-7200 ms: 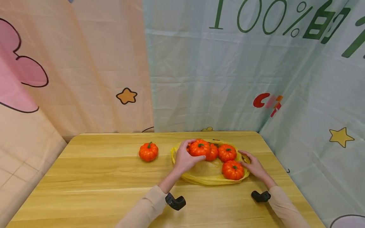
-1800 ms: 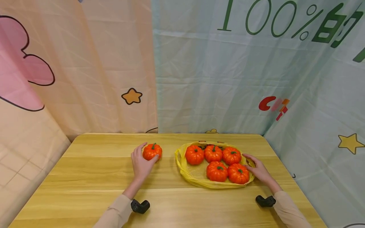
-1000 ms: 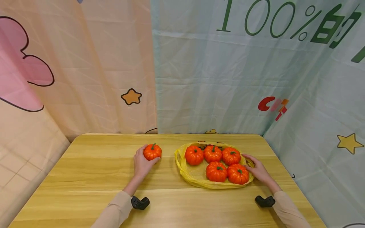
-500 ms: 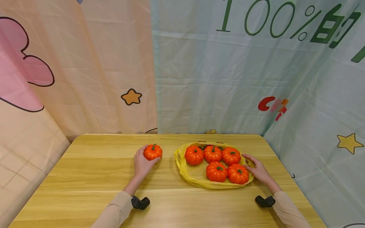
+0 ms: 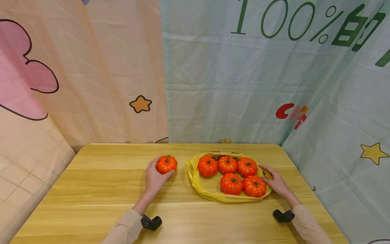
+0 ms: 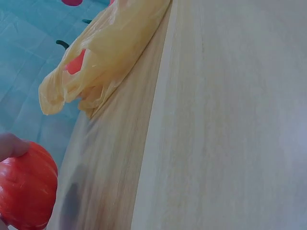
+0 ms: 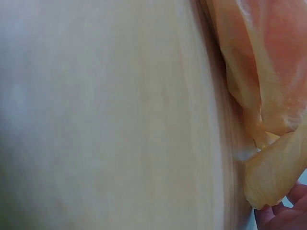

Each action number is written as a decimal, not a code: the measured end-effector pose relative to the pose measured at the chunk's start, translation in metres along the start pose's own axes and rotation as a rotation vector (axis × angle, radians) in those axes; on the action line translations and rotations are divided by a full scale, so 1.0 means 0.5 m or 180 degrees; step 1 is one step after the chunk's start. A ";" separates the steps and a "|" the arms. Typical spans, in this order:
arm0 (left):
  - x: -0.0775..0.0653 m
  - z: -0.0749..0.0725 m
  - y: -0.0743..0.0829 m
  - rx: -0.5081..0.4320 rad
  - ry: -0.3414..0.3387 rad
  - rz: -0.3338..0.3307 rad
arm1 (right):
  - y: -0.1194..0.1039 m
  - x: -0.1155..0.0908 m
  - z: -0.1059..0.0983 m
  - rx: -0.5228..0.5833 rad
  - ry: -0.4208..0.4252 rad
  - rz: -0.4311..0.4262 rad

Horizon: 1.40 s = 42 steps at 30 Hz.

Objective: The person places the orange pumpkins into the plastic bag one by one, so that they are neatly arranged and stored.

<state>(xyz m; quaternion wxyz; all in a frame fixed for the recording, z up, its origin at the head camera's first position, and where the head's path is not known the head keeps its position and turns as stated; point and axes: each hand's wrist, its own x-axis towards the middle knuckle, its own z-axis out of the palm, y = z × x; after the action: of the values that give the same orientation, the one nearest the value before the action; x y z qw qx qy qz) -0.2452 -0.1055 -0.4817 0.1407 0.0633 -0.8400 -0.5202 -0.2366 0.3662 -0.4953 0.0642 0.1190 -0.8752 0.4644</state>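
Note:
My left hand point(image 5: 154, 176) grips a small orange toy pumpkin point(image 5: 166, 164) with a green stem, left of the bag. In the left wrist view this pumpkin point(image 6: 29, 189) shows a shadow apart from it, so it seems just off the table. A yellow plastic bag point(image 5: 210, 194) lies spread open with several like pumpkins point(image 5: 231, 184) inside, in a back and a front row. The bag's front left part has bare room. My right hand point(image 5: 275, 181) holds the bag's right edge; in the right wrist view its fingers point(image 7: 288, 218) are partly hidden behind the bag's loop point(image 7: 273, 175).
The wooden table point(image 5: 195, 223) reaches back to a hanging cloth point(image 5: 213, 101) with printed figures. More cloth hangs along the left and right sides. A black wrist camera point(image 5: 151, 222) sits on the left wrist, another camera point(image 5: 283, 216) on the right.
Over these seconds my left hand has let go of one pumpkin in the bag and taken hold of the lone one. Just now it has shifted slightly right with it. My right hand stays put.

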 end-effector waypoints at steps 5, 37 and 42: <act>-0.012 0.005 0.016 -0.0095 -0.0001 0.0085 | 0.000 -0.001 0.000 0.0015 0.0004 -0.0005; -0.089 0.079 0.137 -0.0616 -0.0458 0.0758 | -0.001 -0.003 -0.001 -0.0090 -0.0036 0.0007; -0.106 0.104 0.141 -0.0596 -0.0556 0.0850 | -0.002 -0.002 -0.001 -0.0081 -0.0033 -0.0022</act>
<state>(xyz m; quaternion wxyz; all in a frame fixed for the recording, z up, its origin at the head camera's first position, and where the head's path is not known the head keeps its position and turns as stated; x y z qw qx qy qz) -0.2074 -0.0158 -0.4494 0.1404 -0.1076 -0.7978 -0.5764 -0.2351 0.3660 -0.4944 0.0627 0.1236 -0.8810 0.4524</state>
